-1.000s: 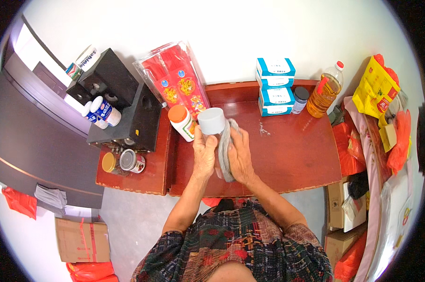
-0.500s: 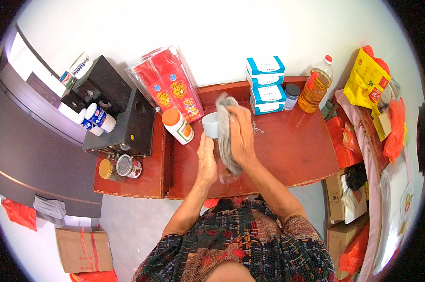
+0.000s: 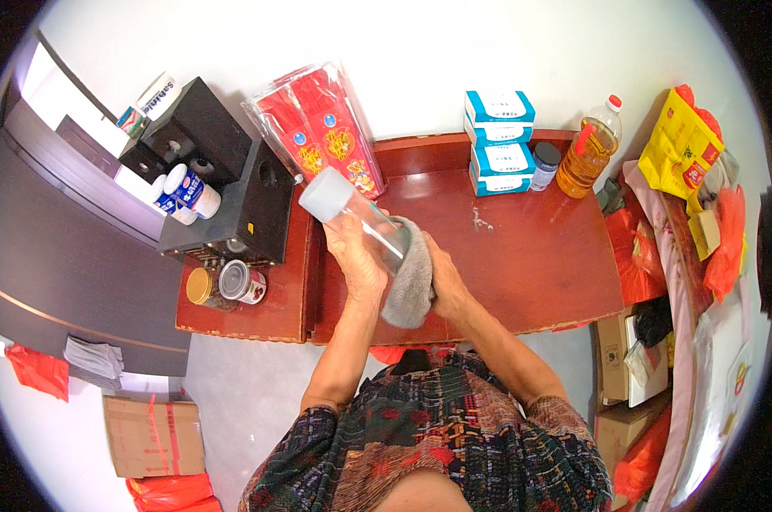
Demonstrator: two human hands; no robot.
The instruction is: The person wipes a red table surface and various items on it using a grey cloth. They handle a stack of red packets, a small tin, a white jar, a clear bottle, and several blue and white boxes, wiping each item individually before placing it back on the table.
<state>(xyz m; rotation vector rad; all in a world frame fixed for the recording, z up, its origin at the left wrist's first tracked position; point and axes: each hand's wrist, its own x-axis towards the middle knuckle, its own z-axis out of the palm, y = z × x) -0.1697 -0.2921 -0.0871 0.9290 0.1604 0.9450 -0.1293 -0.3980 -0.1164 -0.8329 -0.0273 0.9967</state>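
My left hand (image 3: 354, 256) is wrapped around a clear cylindrical jar (image 3: 375, 229) with a whitish lid. The jar is tilted, its lid end pointing up and to the left above the desk. A grey cloth (image 3: 410, 290) covers its lower end and hangs down a little. My right hand (image 3: 445, 277) grips the cloth from the right side and presses it against the jar; some of its fingers are hidden behind the cloth.
Beneath my hands is a red wooden desk (image 3: 531, 273). Along its back stand red packets (image 3: 326, 128), stacked blue-and-white boxes (image 3: 500, 158), a dark-lidded jar (image 3: 544, 166) and an oil bottle (image 3: 589, 154). Black speakers (image 3: 262, 205) and two lidded containers (image 3: 242, 282) are at left.
The jar has tipped from nearly upright to a slant, lid toward the left. The cloth has moved from its side to its lower end. The orange-capped white bottle is now out of sight.
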